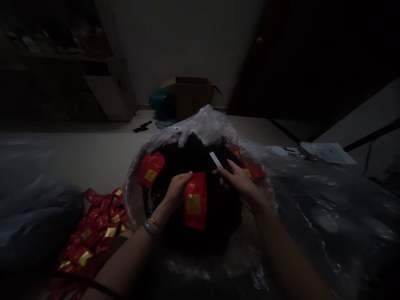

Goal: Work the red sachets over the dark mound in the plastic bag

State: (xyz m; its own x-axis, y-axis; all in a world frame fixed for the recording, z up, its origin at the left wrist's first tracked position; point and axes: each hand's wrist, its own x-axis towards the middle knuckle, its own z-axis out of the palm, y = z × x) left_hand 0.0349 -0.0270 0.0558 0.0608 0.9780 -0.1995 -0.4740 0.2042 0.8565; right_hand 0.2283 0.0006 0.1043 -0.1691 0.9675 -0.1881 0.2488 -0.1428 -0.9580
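My left hand (175,191) is closed on the upper left edge of a red packet (196,214) with a gold square label, upright over the heap. Between the fingers of my right hand (235,178) is a flat white strip (215,160), pointing up and left; its other end is hidden. Below both hands lies a heap of dark, loose, leaf-like material (193,146) in a round container lined with clear plastic (208,121). One red packet (151,170) rests at the liner's left side. More red packets (256,171) lie at the right side, partly behind my right hand.
Many red and gold packets (93,227) are piled on the floor at left, beside a large plastic-covered bundle (34,216). An open cardboard box (194,98) and a teal bag (163,105) stand by the wall. Clear plastic sheeting (315,200) spreads at right. The room is dim.
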